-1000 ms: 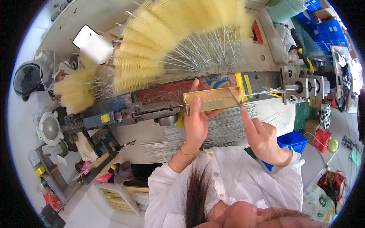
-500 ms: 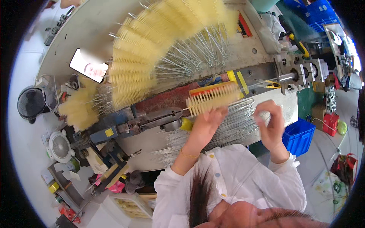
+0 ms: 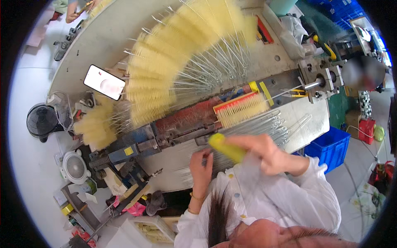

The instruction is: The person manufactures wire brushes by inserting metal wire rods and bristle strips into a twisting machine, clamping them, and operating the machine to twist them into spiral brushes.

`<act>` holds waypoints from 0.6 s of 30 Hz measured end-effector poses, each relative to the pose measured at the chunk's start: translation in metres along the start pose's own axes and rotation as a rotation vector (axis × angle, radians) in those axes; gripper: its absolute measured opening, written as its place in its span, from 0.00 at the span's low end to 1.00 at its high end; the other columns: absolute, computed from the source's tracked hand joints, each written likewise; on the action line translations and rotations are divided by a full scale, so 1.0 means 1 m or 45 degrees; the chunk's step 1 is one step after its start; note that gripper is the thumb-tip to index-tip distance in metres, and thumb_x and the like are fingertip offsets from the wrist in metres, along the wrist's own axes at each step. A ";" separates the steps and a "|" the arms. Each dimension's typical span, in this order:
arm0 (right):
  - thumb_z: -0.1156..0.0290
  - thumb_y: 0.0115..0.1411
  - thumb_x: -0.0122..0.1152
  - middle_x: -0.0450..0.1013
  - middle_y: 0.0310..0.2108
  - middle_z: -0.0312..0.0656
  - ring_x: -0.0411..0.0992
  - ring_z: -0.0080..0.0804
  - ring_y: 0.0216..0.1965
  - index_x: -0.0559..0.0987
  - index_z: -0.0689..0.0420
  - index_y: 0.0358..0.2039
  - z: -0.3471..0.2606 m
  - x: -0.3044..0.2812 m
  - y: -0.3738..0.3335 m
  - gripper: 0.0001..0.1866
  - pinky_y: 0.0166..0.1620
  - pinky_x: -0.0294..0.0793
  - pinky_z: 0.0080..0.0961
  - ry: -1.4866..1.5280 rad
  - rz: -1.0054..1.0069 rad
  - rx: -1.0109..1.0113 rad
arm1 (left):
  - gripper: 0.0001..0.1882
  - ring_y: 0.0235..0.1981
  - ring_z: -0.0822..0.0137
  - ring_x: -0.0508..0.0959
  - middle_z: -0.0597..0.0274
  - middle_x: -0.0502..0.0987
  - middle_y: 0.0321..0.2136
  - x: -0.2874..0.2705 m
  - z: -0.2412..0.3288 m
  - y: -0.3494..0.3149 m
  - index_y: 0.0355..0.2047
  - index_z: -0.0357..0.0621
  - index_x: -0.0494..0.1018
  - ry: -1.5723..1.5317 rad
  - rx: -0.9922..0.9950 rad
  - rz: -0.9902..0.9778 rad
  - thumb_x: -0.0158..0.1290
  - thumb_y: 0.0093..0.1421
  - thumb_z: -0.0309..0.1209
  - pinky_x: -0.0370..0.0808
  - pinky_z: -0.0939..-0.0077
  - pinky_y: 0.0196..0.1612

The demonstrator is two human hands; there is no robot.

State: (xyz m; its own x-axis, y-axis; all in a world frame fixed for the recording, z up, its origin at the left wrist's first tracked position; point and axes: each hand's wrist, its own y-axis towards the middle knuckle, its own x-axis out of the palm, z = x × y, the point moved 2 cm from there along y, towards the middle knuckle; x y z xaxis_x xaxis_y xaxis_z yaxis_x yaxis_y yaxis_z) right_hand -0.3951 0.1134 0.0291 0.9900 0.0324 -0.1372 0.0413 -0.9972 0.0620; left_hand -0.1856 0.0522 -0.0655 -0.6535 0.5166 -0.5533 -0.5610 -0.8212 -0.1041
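A blurred yellow-green grip (image 3: 228, 148) extends from under the fingers of my right hand (image 3: 269, 155), which is closed on it. Nearby to the left, my left hand (image 3: 201, 167) has its fingers curled around something small and dark that I cannot make out. Beyond both hands, a pale yellow bristle brush (image 3: 244, 112) on twisted wire lies along the machine bed (image 3: 182, 113), beside a red and yellow strip (image 3: 235, 102). Its wire runs right toward the metal spindle (image 3: 313, 84). Many loose metal wires (image 3: 266, 128) with looped ends lie between the brush and me.
A fan of finished-looking yellow brushes (image 3: 161, 62) covers the far side of the bench, near a lit phone (image 3: 104, 82). At right stands a blue crate (image 3: 328, 149); at left, a black fan (image 3: 42, 120). Another person's hand (image 3: 72, 14) shows at top left.
My left hand has drawn back from the brush, toward me and left. My right hand has moved left onto the yellow-green grip. The jaw left of the brush looks differently placed.
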 end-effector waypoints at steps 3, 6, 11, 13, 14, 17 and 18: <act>0.66 0.53 0.55 0.62 0.52 0.53 0.66 0.48 0.50 0.63 0.58 0.55 -0.019 0.061 0.047 0.28 0.49 0.67 0.33 -0.144 -0.474 -0.103 | 0.18 0.47 0.59 0.69 0.50 0.69 0.43 0.042 0.019 0.023 0.44 0.40 0.68 -0.011 0.457 -0.423 0.54 0.52 0.29 0.67 0.66 0.49; 0.68 0.53 0.54 0.60 0.55 0.50 0.63 0.49 0.52 0.64 0.56 0.54 0.038 0.094 0.045 0.26 0.52 0.64 0.38 -0.302 -0.319 -0.201 | 0.21 0.48 0.53 0.67 0.49 0.65 0.47 0.071 0.030 0.038 0.49 0.43 0.66 0.140 0.820 -0.421 0.52 0.53 0.31 0.65 0.64 0.52; 0.74 0.45 0.55 0.65 0.53 0.50 0.61 0.51 0.54 0.71 0.57 0.49 0.054 -0.055 -0.006 0.26 0.55 0.56 0.48 -1.446 0.717 -0.245 | 0.15 0.51 0.53 0.64 0.52 0.63 0.47 0.099 0.017 0.020 0.37 0.46 0.71 0.242 0.610 -0.366 0.55 0.47 0.30 0.62 0.56 0.53; 0.75 0.44 0.56 0.69 0.44 0.46 0.66 0.44 0.46 0.72 0.59 0.47 0.062 -0.090 0.000 0.26 0.50 0.61 0.43 -1.808 0.604 -0.091 | 0.14 0.49 0.53 0.64 0.53 0.64 0.46 0.107 0.019 0.025 0.36 0.45 0.71 0.350 0.644 -0.364 0.54 0.46 0.30 0.62 0.56 0.51; 0.76 0.42 0.57 0.70 0.40 0.45 0.68 0.41 0.42 0.73 0.59 0.46 0.068 -0.099 0.004 0.25 0.49 0.62 0.41 -1.850 0.497 -0.062 | 0.12 0.47 0.55 0.65 0.55 0.65 0.45 0.107 0.023 0.030 0.33 0.45 0.71 0.386 0.675 -0.383 0.55 0.47 0.31 0.64 0.58 0.49; 0.83 0.46 0.52 0.69 0.33 0.43 0.69 0.38 0.34 0.74 0.61 0.42 0.059 -0.093 0.005 0.19 0.42 0.67 0.35 -1.658 0.640 -0.353 | 0.10 0.44 0.56 0.67 0.58 0.66 0.42 0.100 0.027 0.037 0.31 0.45 0.71 0.340 0.635 -0.408 0.55 0.47 0.31 0.65 0.60 0.46; 0.83 0.46 0.52 0.69 0.33 0.43 0.69 0.38 0.34 0.74 0.61 0.42 0.054 -0.092 0.014 0.19 0.42 0.67 0.35 -1.651 0.630 -0.378 | 0.10 0.43 0.57 0.67 0.59 0.66 0.41 0.099 0.028 0.037 0.31 0.45 0.71 0.248 0.571 -0.440 0.55 0.47 0.30 0.66 0.60 0.45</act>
State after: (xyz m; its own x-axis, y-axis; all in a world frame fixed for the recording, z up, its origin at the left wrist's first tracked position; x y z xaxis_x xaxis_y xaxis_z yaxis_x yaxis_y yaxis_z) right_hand -0.4931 0.0928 -0.0103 0.0938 -0.5560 -0.8259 -0.0807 -0.8310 0.5503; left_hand -0.2851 0.0801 -0.1011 -0.3137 0.6468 -0.6952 -0.9118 -0.4094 0.0306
